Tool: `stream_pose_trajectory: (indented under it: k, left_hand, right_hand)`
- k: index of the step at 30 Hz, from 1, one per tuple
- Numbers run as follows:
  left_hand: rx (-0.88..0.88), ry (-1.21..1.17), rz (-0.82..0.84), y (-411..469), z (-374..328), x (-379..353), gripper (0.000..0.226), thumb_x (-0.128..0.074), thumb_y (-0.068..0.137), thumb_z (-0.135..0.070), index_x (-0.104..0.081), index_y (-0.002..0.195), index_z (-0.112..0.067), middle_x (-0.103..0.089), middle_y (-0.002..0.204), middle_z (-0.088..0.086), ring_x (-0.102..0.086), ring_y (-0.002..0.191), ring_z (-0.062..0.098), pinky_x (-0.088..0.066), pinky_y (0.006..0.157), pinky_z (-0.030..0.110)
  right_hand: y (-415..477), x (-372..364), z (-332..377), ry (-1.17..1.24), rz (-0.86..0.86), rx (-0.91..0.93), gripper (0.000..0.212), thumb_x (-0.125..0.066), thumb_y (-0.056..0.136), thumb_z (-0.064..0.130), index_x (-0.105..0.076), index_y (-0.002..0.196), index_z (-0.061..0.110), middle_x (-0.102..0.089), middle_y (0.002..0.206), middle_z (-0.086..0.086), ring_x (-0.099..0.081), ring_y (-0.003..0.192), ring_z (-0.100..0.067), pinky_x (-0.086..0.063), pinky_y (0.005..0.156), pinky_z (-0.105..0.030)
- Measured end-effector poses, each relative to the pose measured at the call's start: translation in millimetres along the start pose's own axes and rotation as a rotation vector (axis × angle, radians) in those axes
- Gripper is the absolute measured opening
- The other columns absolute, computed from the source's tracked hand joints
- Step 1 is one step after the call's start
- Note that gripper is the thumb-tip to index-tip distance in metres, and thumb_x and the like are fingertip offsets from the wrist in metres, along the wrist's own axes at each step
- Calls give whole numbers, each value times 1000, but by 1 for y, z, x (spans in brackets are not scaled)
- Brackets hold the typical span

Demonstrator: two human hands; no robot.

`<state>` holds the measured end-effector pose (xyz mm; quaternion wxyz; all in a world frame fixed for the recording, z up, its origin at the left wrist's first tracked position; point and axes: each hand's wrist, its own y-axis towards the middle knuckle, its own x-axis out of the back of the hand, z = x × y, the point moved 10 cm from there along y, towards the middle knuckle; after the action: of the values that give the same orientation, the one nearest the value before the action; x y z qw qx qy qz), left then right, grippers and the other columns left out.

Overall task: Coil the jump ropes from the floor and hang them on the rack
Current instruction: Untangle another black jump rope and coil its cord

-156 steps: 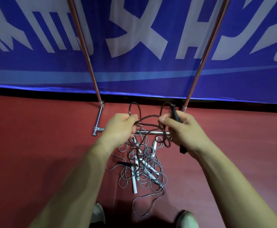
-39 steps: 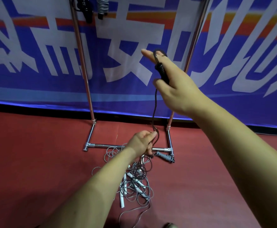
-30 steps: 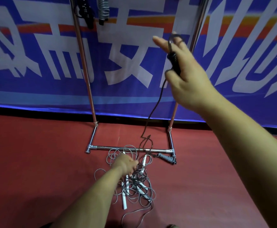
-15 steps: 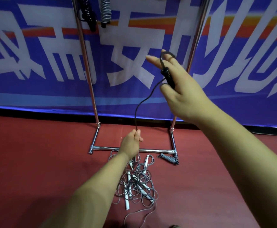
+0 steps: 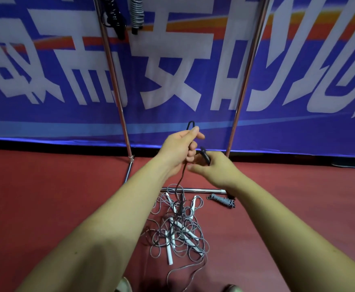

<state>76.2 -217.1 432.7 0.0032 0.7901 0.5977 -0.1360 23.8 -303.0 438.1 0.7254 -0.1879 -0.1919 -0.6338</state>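
My left hand [image 5: 179,147] grips the cord of a black jump rope [image 5: 180,178], with a loop of it sticking up above my fingers. Right beside it, my right hand [image 5: 216,167] holds that rope's black handle [image 5: 205,155]. The black cord hangs down from my hands into a tangled pile of grey ropes with white handles [image 5: 179,230] on the red floor. The chrome rack [image 5: 117,85] stands just behind, with a coiled black rope [image 5: 114,15] and a coiled grey rope [image 5: 137,13] hanging at its top left.
A small coiled grey rope [image 5: 221,200] lies by the rack's right foot. The rack's base bar [image 5: 193,189] runs across the floor behind the pile. A blue banner [image 5: 298,70] covers the wall behind. My shoes [image 5: 125,286] show at the bottom edge.
My right hand has come down from head height with the handle. My left hand has risen from the pile, and the two now meet in front of the rack.
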Motion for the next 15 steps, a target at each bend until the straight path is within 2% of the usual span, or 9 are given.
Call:
stream_pose_trajectory:
  k: [3,4,6,8,9,10,12,13,15]
  left_hand:
    - [6,-48,31,-6,-11,-8,26,-56,103,-33,-68,97,-10,-43,62,-2,-38,52,9,-32,47,20]
    - [-20,-30,38,-8,-15,-8,26,-56,103,-33,-70,99,-11,-48,65,-2,-45,56,10,-38,51,20]
    - [-102,58,-1,-8,-22,1,23,-57,102,-30,-72,111,-16,-65,86,1,-62,79,12,-51,71,25]
    - [-173,116,-88,-9,-22,22,34,-56,101,-20,-61,135,-17,-69,115,1,-64,108,12,-51,95,30]
    - [-174,102,-104,-10,-16,30,44,-55,98,-11,-53,142,-16,-68,117,2,-63,111,14,-50,99,30]
    - [-151,93,-82,-12,-6,34,54,-55,92,-2,-48,144,-16,-69,112,4,-64,105,16,-51,95,27]
    - [-91,206,26,-16,21,31,59,-51,86,11,-50,138,-16,-69,95,5,-64,85,15,-52,76,19]
    - [-79,304,56,-18,35,30,51,-52,88,13,-54,129,-17,-69,90,4,-63,82,15,-49,74,20]
    - [-87,450,12,-17,58,42,29,-61,93,3,-60,105,-23,-70,83,-1,-63,83,17,-47,82,31]
  right_hand:
    - [2,-18,-15,-44,23,-36,23,-74,89,28,-69,81,7,-64,67,-3,-50,63,-11,-47,68,-39]
    - [4,-19,-18,-60,7,-46,27,-72,91,28,-69,78,5,-68,70,-9,-54,63,-15,-49,71,-41]
    - [6,-13,-18,-89,-66,-38,29,-68,94,30,-71,74,9,-70,68,-4,-55,59,-14,-48,66,-37]
    - [6,1,-13,-54,-158,-36,28,-66,95,31,-72,76,12,-69,66,5,-53,55,-6,-42,60,-26]
    - [6,9,-9,-22,-199,-34,26,-64,96,31,-72,79,13,-72,71,5,-56,59,-6,-42,62,-25]
    - [6,14,-4,11,-223,-27,24,-63,97,30,-72,82,13,-74,76,2,-61,65,-9,-44,66,-26]
    - [8,22,9,55,-249,5,22,-62,98,29,-70,86,12,-76,81,-1,-68,76,-15,-49,73,-29]
    - [8,25,17,72,-266,23,22,-62,98,30,-69,87,12,-75,81,-1,-68,77,-15,-50,74,-28]
    - [8,37,32,133,-322,46,22,-60,99,32,-70,89,15,-75,81,1,-62,68,-6,-46,63,-18]
